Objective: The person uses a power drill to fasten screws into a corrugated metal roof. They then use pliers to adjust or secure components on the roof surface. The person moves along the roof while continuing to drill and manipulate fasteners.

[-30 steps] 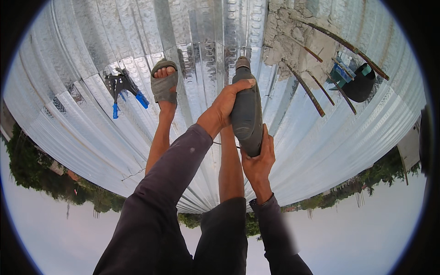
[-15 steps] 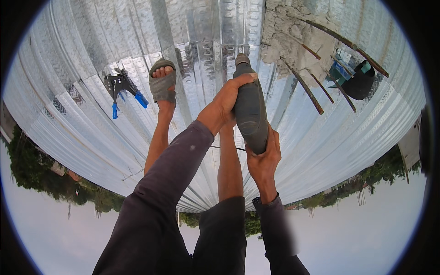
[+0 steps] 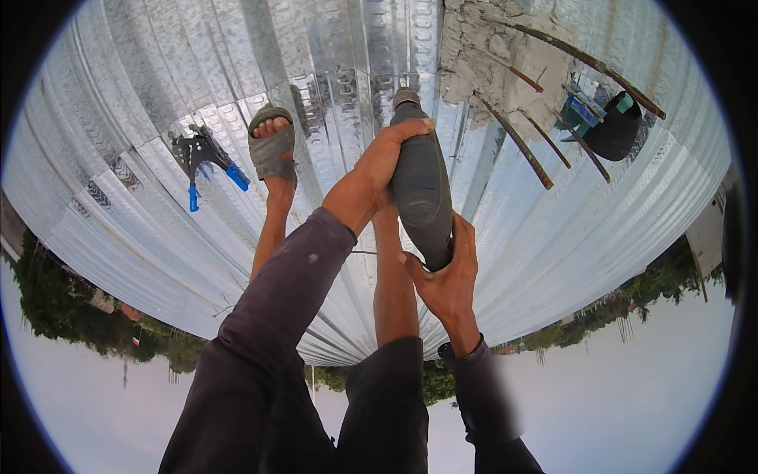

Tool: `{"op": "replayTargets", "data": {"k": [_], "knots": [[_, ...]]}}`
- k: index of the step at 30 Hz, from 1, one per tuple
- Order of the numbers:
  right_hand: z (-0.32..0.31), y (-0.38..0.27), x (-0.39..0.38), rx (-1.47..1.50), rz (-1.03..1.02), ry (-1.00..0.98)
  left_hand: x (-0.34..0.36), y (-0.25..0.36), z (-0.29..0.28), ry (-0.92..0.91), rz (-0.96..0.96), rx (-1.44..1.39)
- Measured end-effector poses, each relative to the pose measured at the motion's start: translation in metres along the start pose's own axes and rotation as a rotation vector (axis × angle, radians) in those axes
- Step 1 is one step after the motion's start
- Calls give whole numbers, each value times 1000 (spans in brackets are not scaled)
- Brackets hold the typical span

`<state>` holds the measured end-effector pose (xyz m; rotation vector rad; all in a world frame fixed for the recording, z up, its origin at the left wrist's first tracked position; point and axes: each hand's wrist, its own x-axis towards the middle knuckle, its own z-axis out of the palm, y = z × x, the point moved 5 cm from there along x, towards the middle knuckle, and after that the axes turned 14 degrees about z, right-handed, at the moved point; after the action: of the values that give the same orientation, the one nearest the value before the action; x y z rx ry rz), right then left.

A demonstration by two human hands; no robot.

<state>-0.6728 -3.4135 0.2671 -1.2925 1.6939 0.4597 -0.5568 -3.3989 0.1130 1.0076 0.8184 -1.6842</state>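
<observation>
My left hand (image 3: 379, 166) is closed around the upper body of a dark grey power drill (image 3: 420, 189), thumb across its top, the chuck pointing away from me at the corrugated metal sheeting (image 3: 150, 55). My right hand (image 3: 448, 276) grips the drill's rear end from the right, its thumb partly raised beside the casing. A thin black cord runs behind my legs. To the left lies a black hand riveter (image 3: 192, 154) with blue handles, beside my foot in a grey sandal (image 3: 272, 150). Whether the drill's tip touches the metal, I cannot tell.
A rough concrete patch (image 3: 482, 63) at the upper right has several rusty rebars (image 3: 521, 150) sticking out. Beside them is a dark container (image 3: 616, 138) with a blue object (image 3: 583, 107). Trees and sky border the curved lower rim of the view.
The drill has shifted slightly left and toward the top of the view with my left hand. My right thumb has moved outward from the casing. The surroundings have shifted slightly in view.
</observation>
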Motion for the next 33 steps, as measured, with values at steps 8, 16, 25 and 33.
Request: {"op": "replayTargets", "data": {"k": [8,16,25,33], "knots": [[0,8,6,177,109,-88,0,0,4,-14,-11,-22],[0,14,1,97,-48,-59,-12,-3,4,27,-8,39],[0,38,-72,63,-153,46,-108,-12,10,108,219,77],[31,72,-91,206,64,-397,-170,-23,-18,223,368,233]]}}
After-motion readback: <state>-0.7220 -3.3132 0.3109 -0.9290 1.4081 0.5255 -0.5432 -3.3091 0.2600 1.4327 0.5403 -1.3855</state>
